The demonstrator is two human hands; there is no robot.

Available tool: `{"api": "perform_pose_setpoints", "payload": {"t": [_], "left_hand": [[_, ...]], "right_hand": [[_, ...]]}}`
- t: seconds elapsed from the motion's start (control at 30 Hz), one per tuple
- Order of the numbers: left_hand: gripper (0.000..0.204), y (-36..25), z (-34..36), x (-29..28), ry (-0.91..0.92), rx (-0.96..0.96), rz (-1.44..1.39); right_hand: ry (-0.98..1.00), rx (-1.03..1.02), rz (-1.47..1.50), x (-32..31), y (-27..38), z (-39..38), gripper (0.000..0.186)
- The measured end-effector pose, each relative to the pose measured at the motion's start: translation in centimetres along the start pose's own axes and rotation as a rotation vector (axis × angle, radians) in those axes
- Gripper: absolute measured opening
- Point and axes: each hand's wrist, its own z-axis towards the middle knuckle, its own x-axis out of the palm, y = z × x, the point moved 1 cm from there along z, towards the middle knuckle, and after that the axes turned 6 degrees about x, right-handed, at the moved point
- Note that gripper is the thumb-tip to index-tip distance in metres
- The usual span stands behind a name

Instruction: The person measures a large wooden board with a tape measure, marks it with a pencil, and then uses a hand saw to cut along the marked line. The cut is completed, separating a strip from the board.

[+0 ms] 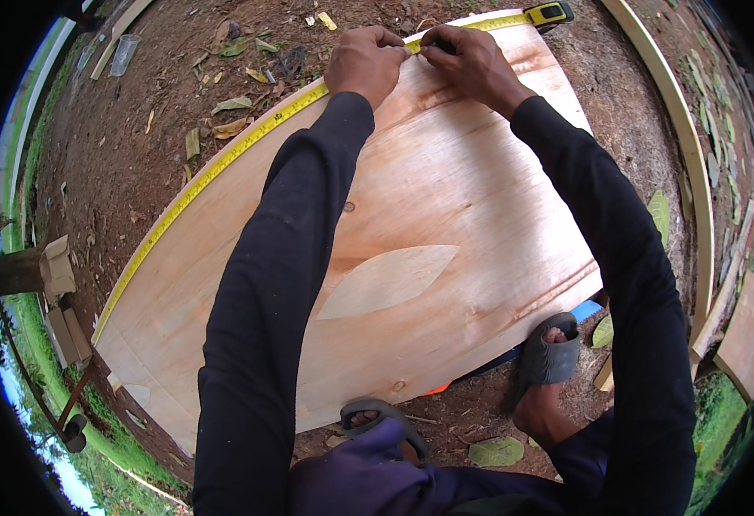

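Observation:
A pale plywood sheet (446, 198) lies on the ground before me. Along its far edge stretches a yellow tape measure (209, 178), drawn out from its black and yellow case (549, 13) at the far right corner. My left hand (366, 67) is closed at the far edge, its thumb and fingertips pinching the tape. Just to its right, my right hand (473, 67) is closed over the tape, fingertips near the left hand's. Something small and dark shows between its fingers, too hidden to name.
A long wooden strip (682, 120) runs along the right, with a board (745, 335) beyond it. Clear plastic cups (124, 55) lie at the far left on leaf-strewn soil. My sandalled feet (549, 348) are at the sheet's near edge, by a blue object (585, 310).

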Motion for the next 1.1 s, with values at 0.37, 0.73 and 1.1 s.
{"api": "perform_pose_setpoints", "payload": {"t": [0.37,0.73,1.1], "left_hand": [[0.023,0.0,0.0,-0.1,-0.001,0.013,0.002],[0.021,0.2,0.1,0.2,-0.001,0.008,-0.011],[0.021,0.9,-0.8,0.3,-0.1,0.168,0.08]], "right_hand": [[0.012,0.0,-0.007,-0.1,0.0,0.0,0.026],[-0.014,-0.039,0.048,-0.1,0.0,0.0,0.021],[-0.622,0.198,-0.015,-7.1,-2.0,-0.3,0.022]]}}
